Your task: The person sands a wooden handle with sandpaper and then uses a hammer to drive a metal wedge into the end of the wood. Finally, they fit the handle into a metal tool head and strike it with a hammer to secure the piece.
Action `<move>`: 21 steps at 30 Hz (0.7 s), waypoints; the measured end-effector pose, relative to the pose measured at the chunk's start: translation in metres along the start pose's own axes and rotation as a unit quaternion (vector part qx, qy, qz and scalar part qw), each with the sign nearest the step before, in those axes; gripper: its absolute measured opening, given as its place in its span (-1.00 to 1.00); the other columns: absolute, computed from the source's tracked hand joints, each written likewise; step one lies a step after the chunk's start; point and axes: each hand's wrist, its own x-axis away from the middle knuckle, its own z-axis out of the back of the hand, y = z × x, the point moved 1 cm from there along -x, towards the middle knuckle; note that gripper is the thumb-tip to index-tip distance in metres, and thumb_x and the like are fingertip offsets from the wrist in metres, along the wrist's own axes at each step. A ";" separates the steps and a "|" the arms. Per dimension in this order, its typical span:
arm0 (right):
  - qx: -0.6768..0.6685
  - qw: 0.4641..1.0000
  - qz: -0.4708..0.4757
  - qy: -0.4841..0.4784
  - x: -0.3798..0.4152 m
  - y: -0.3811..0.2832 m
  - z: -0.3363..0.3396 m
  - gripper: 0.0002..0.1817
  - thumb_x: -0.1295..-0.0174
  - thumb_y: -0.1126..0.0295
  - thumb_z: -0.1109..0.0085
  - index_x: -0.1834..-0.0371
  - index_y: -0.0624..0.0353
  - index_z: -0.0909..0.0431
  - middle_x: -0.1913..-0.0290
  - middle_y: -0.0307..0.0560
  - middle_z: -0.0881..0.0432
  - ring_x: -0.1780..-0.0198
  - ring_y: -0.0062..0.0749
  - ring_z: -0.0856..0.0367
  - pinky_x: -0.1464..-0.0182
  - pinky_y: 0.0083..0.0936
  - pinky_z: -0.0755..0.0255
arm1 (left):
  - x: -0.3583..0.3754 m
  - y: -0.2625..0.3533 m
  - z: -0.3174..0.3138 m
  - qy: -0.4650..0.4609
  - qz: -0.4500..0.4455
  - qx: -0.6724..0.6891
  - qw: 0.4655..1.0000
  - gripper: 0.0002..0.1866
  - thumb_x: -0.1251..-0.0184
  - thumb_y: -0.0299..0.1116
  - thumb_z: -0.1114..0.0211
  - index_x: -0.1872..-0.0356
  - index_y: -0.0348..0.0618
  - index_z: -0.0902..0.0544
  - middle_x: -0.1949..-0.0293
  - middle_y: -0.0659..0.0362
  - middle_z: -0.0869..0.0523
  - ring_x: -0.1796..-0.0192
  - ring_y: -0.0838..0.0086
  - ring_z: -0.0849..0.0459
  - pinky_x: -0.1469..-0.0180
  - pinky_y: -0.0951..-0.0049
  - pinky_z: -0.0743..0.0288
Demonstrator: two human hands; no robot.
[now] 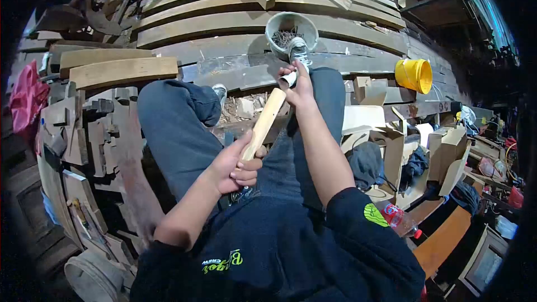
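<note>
My left hand [238, 165] is closed round the lower end of a pale, smooth wooden handle [266, 120], which slants up and away from my lap. Above its upper end, my right hand [300, 86] grips a short whitish, tube-like piece [288, 80] with a dark opening toward the wood. The handle's top lies right by the heel of my right hand. Both hands are over my lap, between my knees.
A pale bucket [273, 25] of nails stands by my foot. Wooden slats [207, 36] stretch ahead. Stacked boards [126, 72] lie left. To the right are a yellow bucket [413, 75], cardboard boxes [447, 151] and a plastic bottle [398, 218].
</note>
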 end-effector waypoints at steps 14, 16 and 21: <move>0.136 0.990 -0.026 0.017 0.009 0.018 0.018 -0.64 -0.19 0.27 -0.27 0.02 0.10 -0.39 0.18 -0.03 -0.60 0.16 -0.22 -0.63 0.14 -0.25 -0.60 | -0.037 0.148 -0.051 0.333 -0.430 -0.740 0.396 -0.52 -0.30 0.06 -0.23 0.13 -0.22 -0.49 0.41 -0.17 -0.63 0.26 -0.11 -0.63 0.28 0.10 -0.45; 0.155 0.988 0.013 -0.006 0.019 0.016 0.012 -0.70 -0.19 0.25 -0.25 0.07 0.10 -0.49 0.20 -0.09 -0.60 0.15 -0.27 -0.62 0.10 -0.32 -0.56 | -0.053 0.158 -0.021 0.355 -0.370 -0.752 0.414 -0.49 -0.24 0.07 -0.29 0.12 -0.21 -0.50 0.34 -0.18 -0.66 0.22 -0.10 -0.65 0.23 0.09 -0.48; 0.160 0.987 0.015 -0.015 0.034 0.009 -0.016 -0.66 -0.27 0.22 -0.11 -0.04 0.14 -0.55 0.22 -0.17 -0.61 0.15 -0.32 -0.58 -0.01 -0.33 -0.48 | -0.058 0.159 -0.019 0.383 -0.347 -0.760 0.394 -0.52 -0.21 0.05 -0.29 0.16 -0.22 -0.57 0.26 -0.19 -0.68 0.15 -0.07 -0.66 0.15 0.05 -0.50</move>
